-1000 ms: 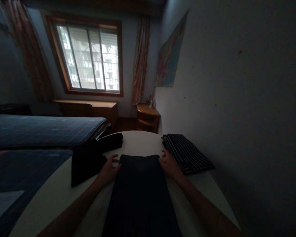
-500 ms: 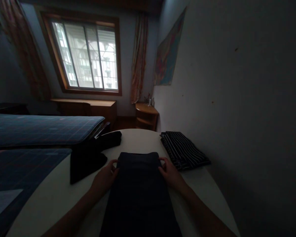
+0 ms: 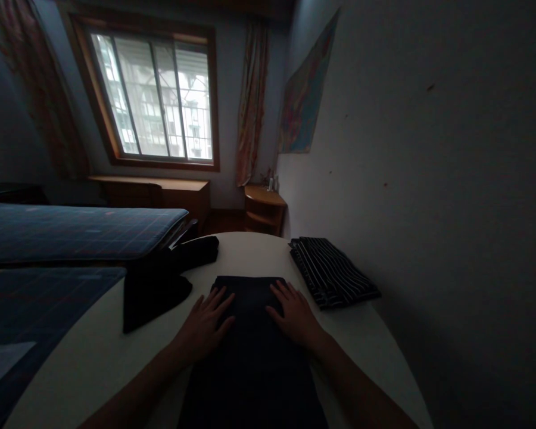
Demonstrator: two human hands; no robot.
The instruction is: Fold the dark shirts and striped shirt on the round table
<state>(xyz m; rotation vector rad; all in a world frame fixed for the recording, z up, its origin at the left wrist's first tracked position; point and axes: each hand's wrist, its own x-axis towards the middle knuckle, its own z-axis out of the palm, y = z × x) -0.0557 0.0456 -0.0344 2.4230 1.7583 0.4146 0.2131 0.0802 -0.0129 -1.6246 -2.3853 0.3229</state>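
Note:
A dark navy cloth garment, possibly trousers, lies lengthwise on the pale round table, its near end running out of view at the bottom. My left hand rests on its left edge near the far end, fingers spread. Across from it, my right hand lies flat on the right edge, its fingers also apart. A folded black-and-white striped garment sits beyond my right hand. To the left of my left hand is a crumpled black garment.
Mattresses with a blue checked cover stand left of the table, close to its edge. A white wall bounds the right side. Farther back are a wooden desk, a corner shelf and a window.
Earlier my fingers were at the side edges of the navy garment's far end. Now both hands have moved inward and lie spread on top of it. The view has shifted slightly.

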